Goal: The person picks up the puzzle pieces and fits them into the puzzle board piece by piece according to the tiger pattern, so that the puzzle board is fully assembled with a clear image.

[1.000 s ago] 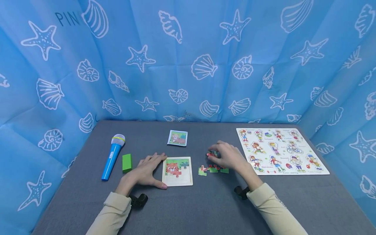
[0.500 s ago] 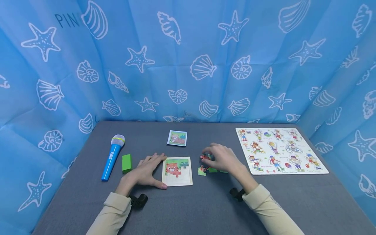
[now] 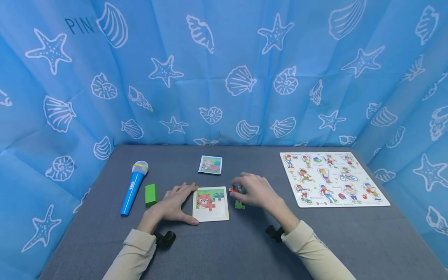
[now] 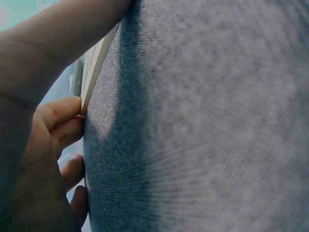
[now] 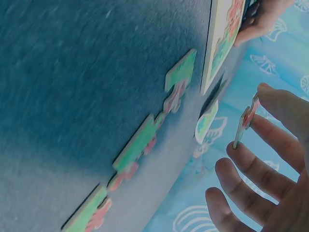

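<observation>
A square wooden jigsaw board (image 3: 219, 213) bears a partly assembled picture with an orange tiger face and green edges. My left hand (image 3: 175, 204) holds its left side, thumb at the near corner and fingers at the far corner. To its right hovers my right hand (image 3: 253, 190), pinching a red and green jigsaw piece (image 5: 247, 118) between thumb and fingertips; the other fingers are loosely bent. Below that hand, loose jigsaw pieces (image 5: 135, 145) lie in a row on the cloth, mostly hidden by it in the head view.
Behind the board lies a small picture card (image 3: 210, 165). A blue toy microphone (image 3: 132, 190) and a green block (image 3: 151, 195) sit to the left. A large white board with sports figures (image 3: 334, 179) lies at the right. A blue curtain (image 3: 224, 77) closes off the back.
My right hand has moved left with the pinched jigsaw piece, nearer the jigsaw board, and now covers most of the loose row. The left hand stays in place.
</observation>
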